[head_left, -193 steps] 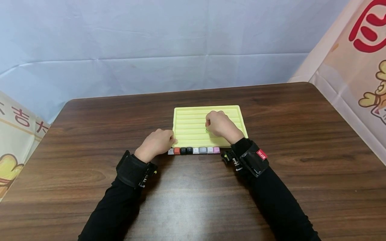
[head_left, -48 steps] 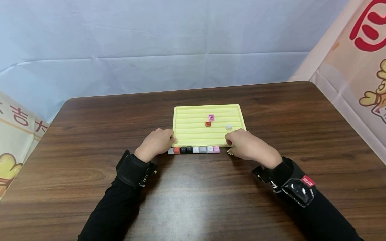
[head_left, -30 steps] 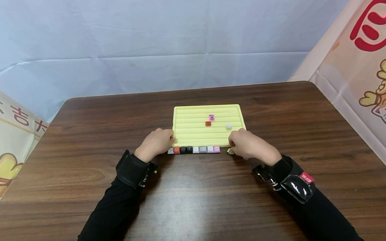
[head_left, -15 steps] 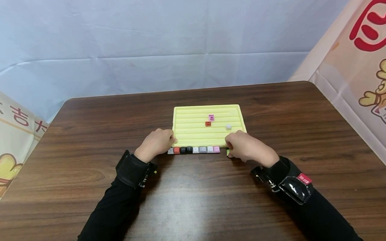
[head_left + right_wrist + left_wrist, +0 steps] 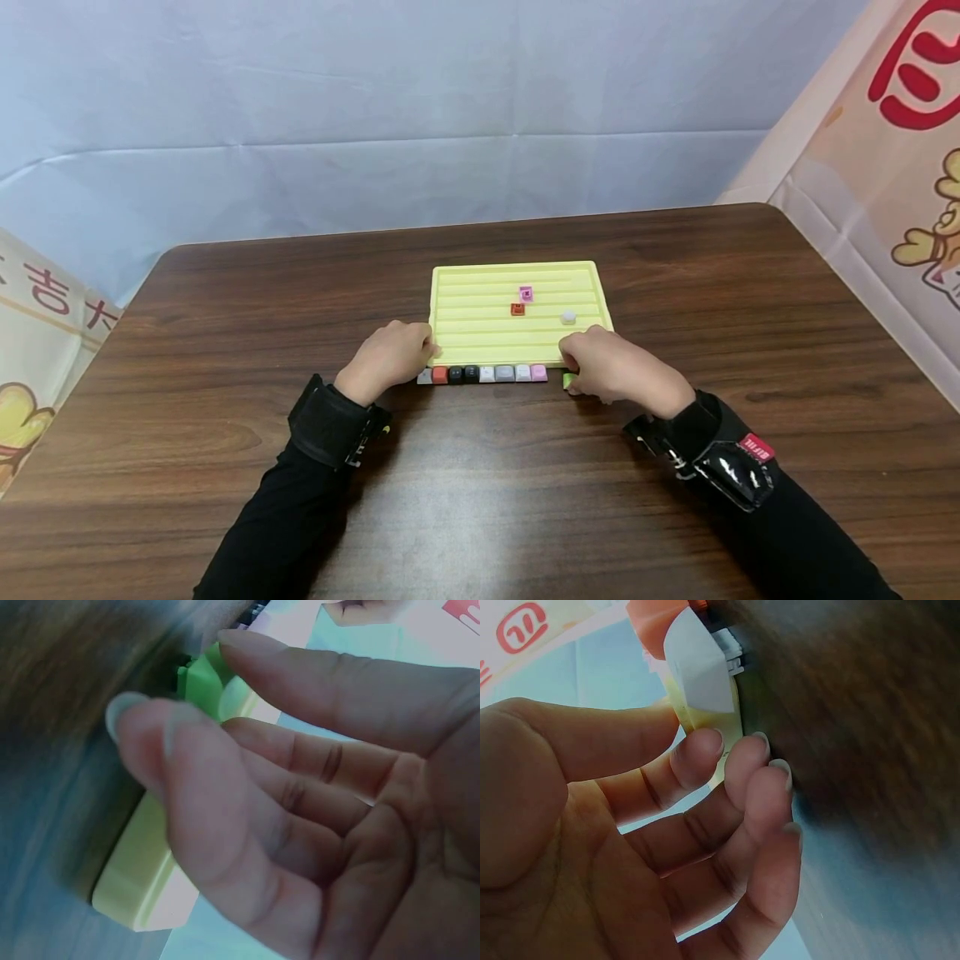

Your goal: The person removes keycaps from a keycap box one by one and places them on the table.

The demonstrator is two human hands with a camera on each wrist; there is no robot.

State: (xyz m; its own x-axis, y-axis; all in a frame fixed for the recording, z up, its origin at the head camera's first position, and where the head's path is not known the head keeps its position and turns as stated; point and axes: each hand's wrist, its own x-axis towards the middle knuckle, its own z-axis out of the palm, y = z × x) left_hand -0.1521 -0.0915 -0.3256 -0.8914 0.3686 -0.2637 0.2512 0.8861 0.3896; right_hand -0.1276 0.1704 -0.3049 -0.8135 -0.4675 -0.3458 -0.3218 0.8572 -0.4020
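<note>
My left hand [image 5: 390, 357] pinches the front left corner of a pale yellow ridged tray [image 5: 472, 339] between thumb and index finger. In the left wrist view, a white keycap [image 5: 699, 664] stands close to those fingertips. My right hand [image 5: 613, 367] is at the tray's front right corner, pinching a green keycap [image 5: 567, 381] with thumb and fingers. The right wrist view shows the green keycap [image 5: 202, 686] at the thumb tip, beside the tray's edge [image 5: 135, 892]. On the tray lie a pink keycap [image 5: 527, 293], a red keycap [image 5: 517, 309] and a white keycap [image 5: 568, 317].
Along the tray's front edge runs a row of several keycaps, among them an orange-red one [image 5: 440, 375], a black one [image 5: 455, 375] and a pink one [image 5: 538, 372] at its right end. A gap separates that end from the green keycap. Everything stands on a brown wooden table [image 5: 450, 483].
From over the tray, my right hand has come right and toward me to the front right corner with the green keycap, which has since been turned in the fingers. My left hand has stayed put.
</note>
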